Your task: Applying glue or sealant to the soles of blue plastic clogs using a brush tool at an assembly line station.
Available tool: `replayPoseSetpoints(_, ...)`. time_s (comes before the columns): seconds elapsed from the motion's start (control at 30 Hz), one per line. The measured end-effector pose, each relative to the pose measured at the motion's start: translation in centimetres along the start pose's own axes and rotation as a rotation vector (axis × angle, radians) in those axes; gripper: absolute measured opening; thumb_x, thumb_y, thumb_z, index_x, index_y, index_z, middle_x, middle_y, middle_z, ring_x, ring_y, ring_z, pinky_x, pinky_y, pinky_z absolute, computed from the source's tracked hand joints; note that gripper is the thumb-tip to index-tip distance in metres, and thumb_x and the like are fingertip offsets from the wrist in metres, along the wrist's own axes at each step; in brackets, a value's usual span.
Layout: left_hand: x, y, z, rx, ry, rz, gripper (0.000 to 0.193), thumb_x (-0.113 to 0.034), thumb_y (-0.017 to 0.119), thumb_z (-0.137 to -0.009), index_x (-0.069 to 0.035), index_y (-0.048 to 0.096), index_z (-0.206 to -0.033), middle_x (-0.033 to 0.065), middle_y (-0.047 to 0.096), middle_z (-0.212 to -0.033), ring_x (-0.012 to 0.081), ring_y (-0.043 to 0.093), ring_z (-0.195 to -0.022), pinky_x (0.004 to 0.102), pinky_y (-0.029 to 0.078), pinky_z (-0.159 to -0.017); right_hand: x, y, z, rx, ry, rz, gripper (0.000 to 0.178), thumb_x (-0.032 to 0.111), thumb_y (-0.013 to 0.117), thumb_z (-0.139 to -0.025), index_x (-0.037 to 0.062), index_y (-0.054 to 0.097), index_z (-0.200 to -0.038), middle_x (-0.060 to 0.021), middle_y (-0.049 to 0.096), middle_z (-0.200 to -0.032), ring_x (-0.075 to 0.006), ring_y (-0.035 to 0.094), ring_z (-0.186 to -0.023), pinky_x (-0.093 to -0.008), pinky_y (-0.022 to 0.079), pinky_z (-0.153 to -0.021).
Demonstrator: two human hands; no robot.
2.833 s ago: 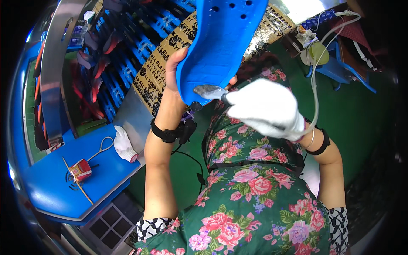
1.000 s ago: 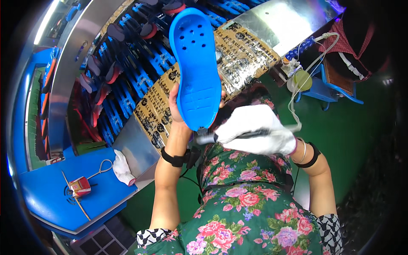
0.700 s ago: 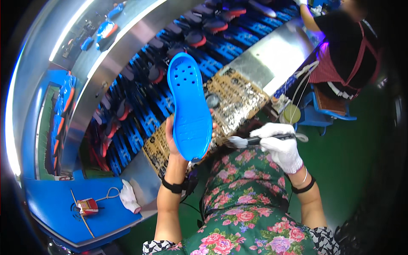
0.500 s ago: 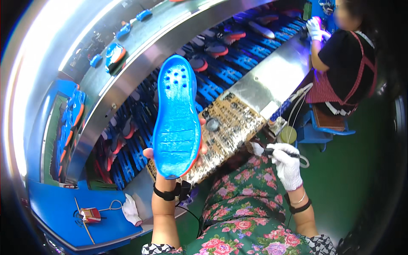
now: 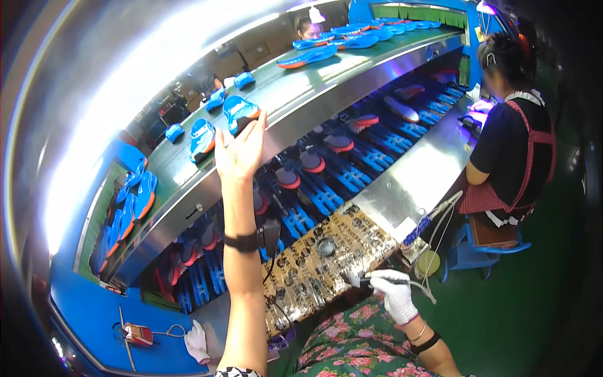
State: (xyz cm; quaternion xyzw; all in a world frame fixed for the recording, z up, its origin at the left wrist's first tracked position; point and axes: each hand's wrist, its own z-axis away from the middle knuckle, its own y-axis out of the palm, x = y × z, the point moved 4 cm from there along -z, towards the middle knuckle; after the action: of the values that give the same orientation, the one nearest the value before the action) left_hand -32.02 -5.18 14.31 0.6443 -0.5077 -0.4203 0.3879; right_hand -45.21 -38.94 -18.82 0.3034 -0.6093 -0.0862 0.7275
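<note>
My bare left hand reaches up to the conveyor belt, palm showing and fingers spread. Its fingertips are at the orange edge of a blue shoe sole on the belt; whether they still bear any of its weight is unclear. Another blue sole lies just left of my thumb. In a white knit glove, my right hand is closed around a black-handled brush, with a pale hose running from it. The brush's bristles hang over the near edge of a worktop covered in brown, glue-stained sheeting.
Beneath the belt, dark shoe uppers sit on a rack of blue holders. A small dark round dish stands on the worktop. A co-worker sits at the right. A white glove lies on the blue panel at lower left.
My left hand has carried the blue sole from in front of me up and forward to the belt. My right hand has moved slightly left and down with the brush. The view has tilted up.
</note>
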Motion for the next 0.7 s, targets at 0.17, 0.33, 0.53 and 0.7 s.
replayPoseSetpoints(0.17, -1.4, 2.3, 3.1, -0.198, 0.798, -1.567, 0.072, -0.033, 0.073, -0.091, 0.005, 0.043, -0.145, 0.0269, 0.042, -0.144, 0.0356, 0.053, -0.124, 0.0505, 0.041, -0.113, -1.2, 0.0, -0.1, 0.01, 0.069, -0.033, 0.018, 0.001, 0.075, -0.086, -0.0019, 0.076, -0.104, -0.0083, 0.077, -0.091, -0.0128, 0.069, -0.075, -0.0242, 0.054, -0.065)
replayPoseSetpoints(0.33, -6.3, 1.7, -1.8, -0.344, 0.919, -2.491, 0.124, -0.027, 0.087, -0.072, -0.02, 0.005, -0.164, 0.0387, 0.021, -0.149, 0.0524, 0.036, -0.138, 0.0544, 0.039, -0.113, -2.0, 2.0, -0.5, 0.088, 0.079, -0.061, 0.017, 0.001, 0.075, -0.086, -0.0016, 0.076, -0.103, -0.0085, 0.077, -0.091, -0.0126, 0.069, -0.073, -0.0244, 0.054, -0.065)
replayPoseSetpoints(0.53, -5.1, 1.0, -6.3, -0.562, 0.925, -2.54, 0.121, -0.028, 0.085, -0.074, -0.023, 0.005, -0.164, 0.0394, 0.016, -0.156, 0.0532, 0.033, -0.141, 0.0563, 0.033, -0.115, -2.0, 2.0, -1.7, 0.11, 0.059, -0.105, 0.018, 0.002, 0.075, -0.087, -0.0028, 0.076, -0.104, -0.0078, 0.076, -0.089, -0.0111, 0.065, -0.07, -0.024, 0.053, -0.064)
replayPoseSetpoints(0.7, 2.9, 0.9, -10.8, -0.017, 1.145, -2.796, 0.104, -0.035, 0.083, -0.073, -0.021, 0.029, -0.161, 0.0317, 0.032, -0.154, 0.0484, 0.034, -0.141, 0.0601, 0.033, -0.112, -1.3, 0.1, -2.7, 0.076, 0.025, -0.126, 0.017, 0.002, 0.075, -0.087, -0.0022, 0.077, -0.103, -0.0059, 0.075, -0.088, -0.0102, 0.064, -0.071, -0.0228, 0.051, -0.066)
